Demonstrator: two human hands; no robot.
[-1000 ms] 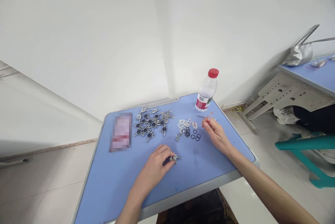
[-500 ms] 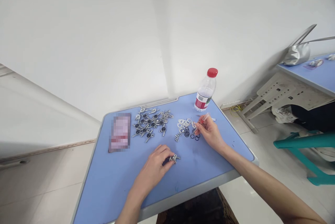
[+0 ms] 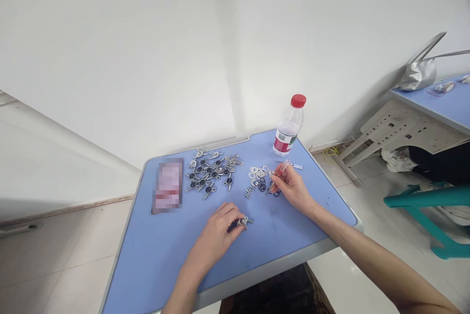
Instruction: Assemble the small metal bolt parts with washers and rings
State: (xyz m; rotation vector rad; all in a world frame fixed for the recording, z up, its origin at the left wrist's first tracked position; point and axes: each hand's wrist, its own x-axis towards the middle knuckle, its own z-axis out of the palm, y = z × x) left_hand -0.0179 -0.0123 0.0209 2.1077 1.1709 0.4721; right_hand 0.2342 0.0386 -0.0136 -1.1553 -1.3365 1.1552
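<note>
Near the front middle of the blue table point(image 3: 157, 255), my left hand point(image 3: 220, 226) pinches a small metal part point(image 3: 245, 222). My right hand point(image 3: 292, 188) grips a screwdriver point(image 3: 284, 166) with a clear and red handle, its shaft slanting down to the left. The tip is beside black rubber rings point(image 3: 262, 185) and small shiny metal pieces point(image 3: 248, 191). Flat metal plates point(image 3: 253, 172) lie just behind the rings. To the left is a spread of several metal parts point(image 3: 209, 172), many with black round centres.
A clear bottle with a red cap point(image 3: 288, 128) stands at the table's back right. A pixelated flat object point(image 3: 168, 186) lies at the left. Another screwdriver point(image 3: 297, 166) lies behind my right hand. A second table point(image 3: 433, 103) and a green stool point(image 3: 422, 201) are at the right.
My right hand has shifted slightly left with the screwdriver, whose tip is now lower and nearer the small shiny pieces. My left hand has stayed in place with the metal part.
</note>
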